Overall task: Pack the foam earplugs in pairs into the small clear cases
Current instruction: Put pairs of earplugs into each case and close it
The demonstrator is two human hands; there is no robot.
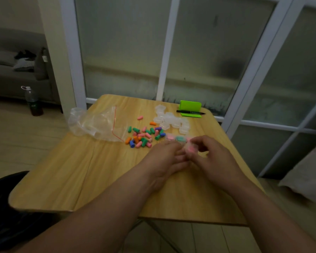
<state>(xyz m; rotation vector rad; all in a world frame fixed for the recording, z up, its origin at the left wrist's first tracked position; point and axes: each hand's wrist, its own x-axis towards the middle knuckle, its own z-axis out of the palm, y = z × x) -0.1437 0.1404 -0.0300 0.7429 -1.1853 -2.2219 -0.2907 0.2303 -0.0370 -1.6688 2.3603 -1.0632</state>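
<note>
Head view: a case (188, 146) with pink earplugs (192, 148) inside is pinched between the curled fingers of the left hand (164, 157) and right hand (214, 157), over the table (80, 179). Just behind, two filled cases (175, 138) are set side by side. Beyond, loose earplugs (144, 136) are scattered to the left and empty cases (171, 120) piled to the right. A bag (95, 123) and pen (190, 112) are seen farther back.

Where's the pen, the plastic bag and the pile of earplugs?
pen (190, 112): head view, middle of its barrel.
plastic bag (93, 125): head view, its crumpled middle.
pile of earplugs (144, 136): head view, middle of the heap.
</note>
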